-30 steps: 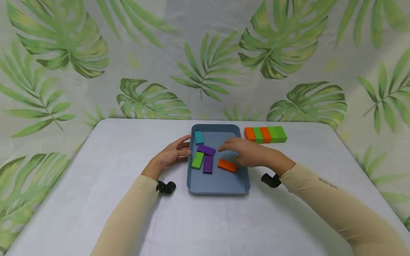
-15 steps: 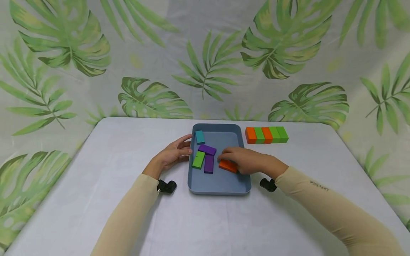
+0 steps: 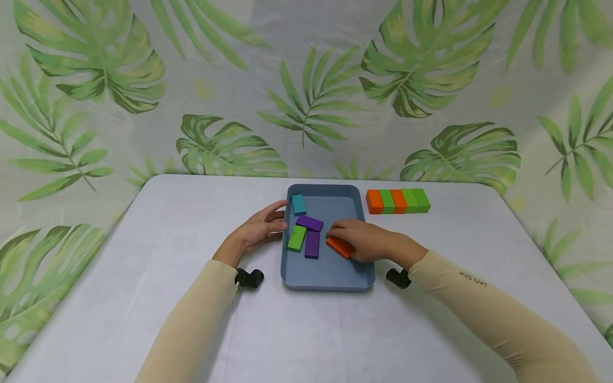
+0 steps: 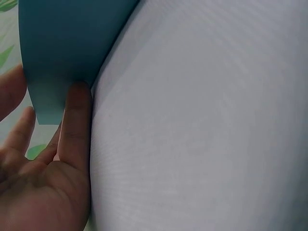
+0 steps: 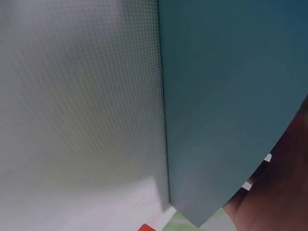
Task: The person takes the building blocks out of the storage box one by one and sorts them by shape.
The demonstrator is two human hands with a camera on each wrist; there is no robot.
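Observation:
A grey-blue tray (image 3: pixel 330 276) stands on the white table. Inside it my right hand (image 3: pixel 366 239) pinches an orange block (image 3: pixel 339 248), which sits at a slant and is partly covered by the fingers. To its left lie two purple blocks, one (image 3: pixel 312 244) lengthwise and one (image 3: pixel 309 223) slanted, beside a green block (image 3: pixel 296 239). A teal block (image 3: pixel 298 205) is near the tray's upper left corner. My left hand (image 3: pixel 257 231) rests at the tray's left side; in the left wrist view its fingers (image 4: pixel 77 115) lie against the tray wall (image 4: pixel 67 43).
Beyond the tray's upper right corner, a row of orange and green blocks (image 3: pixel 398 201) stands side by side on the white table (image 3: pixel 182 223). A leaf-patterned cloth (image 3: pixel 306 154) hangs behind. The tray's right wall (image 5: pixel 216 106) screens most of the right hand in the right wrist view.
My right hand has come down into the tray and taken hold of the orange block, which has turned slightly. My left hand has stayed at the tray's left side.

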